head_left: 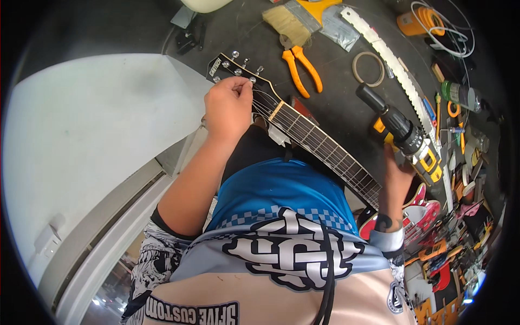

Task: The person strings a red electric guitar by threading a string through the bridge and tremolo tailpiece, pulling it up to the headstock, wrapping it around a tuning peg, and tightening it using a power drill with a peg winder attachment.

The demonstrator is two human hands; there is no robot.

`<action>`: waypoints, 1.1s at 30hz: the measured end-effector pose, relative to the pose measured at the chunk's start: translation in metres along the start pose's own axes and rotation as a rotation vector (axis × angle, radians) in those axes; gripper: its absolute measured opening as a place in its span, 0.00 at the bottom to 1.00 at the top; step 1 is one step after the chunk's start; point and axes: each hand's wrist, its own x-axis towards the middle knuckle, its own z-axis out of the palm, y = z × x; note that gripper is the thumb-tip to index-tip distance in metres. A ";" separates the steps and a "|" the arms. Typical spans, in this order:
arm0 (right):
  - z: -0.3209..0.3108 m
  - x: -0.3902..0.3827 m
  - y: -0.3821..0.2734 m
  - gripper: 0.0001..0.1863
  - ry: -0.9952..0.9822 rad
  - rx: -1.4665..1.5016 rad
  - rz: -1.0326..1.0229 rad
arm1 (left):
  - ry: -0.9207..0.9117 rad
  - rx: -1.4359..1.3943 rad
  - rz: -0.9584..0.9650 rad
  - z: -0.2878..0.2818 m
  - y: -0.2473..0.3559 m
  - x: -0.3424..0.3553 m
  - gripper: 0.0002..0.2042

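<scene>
My left hand (pixel 228 108) pinches a tuning peg on the black headstock (pixel 230 67) of an electric guitar, fingers closed on it. The guitar's dark fretted neck (pixel 319 146) runs down to the right toward its red body (pixel 420 214), which is partly hidden behind my arm and shirt. My right hand (pixel 394 173) grips a black and yellow cordless drill (pixel 403 135), whose nose points up and to the left, apart from the neck.
On the dark bench lie orange-handled pliers (pixel 300 67), a flat brush (pixel 287 21), a ring of tape (pixel 368 69), a long white ruler (pixel 387 54) and an orange spool (pixel 417 21). Many small tools crowd the right edge. A white wall surface (pixel 86 141) fills the left.
</scene>
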 end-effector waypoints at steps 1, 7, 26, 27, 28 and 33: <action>0.012 0.001 -0.001 0.40 0.030 0.055 -0.016 | 0.018 -0.006 -0.005 -0.002 0.002 0.000 0.09; 0.026 0.046 0.046 0.19 0.264 -0.096 -0.412 | 0.024 -0.012 0.004 -0.001 0.000 -0.001 0.09; 0.126 0.115 -0.107 0.28 -0.261 -0.637 -0.305 | 0.055 -0.152 0.157 -0.004 -0.011 -0.006 0.03; 0.132 0.115 -0.112 0.28 -0.282 -0.711 -0.314 | 0.072 -0.124 0.183 -0.003 -0.012 -0.005 0.03; 0.137 0.116 -0.116 0.28 -0.303 -0.784 -0.323 | 0.089 -0.094 0.210 -0.003 -0.012 -0.005 0.03; 0.148 0.128 -0.124 0.29 -0.354 -0.946 -0.315 | 0.055 -0.068 0.223 -0.009 -0.008 -0.003 0.05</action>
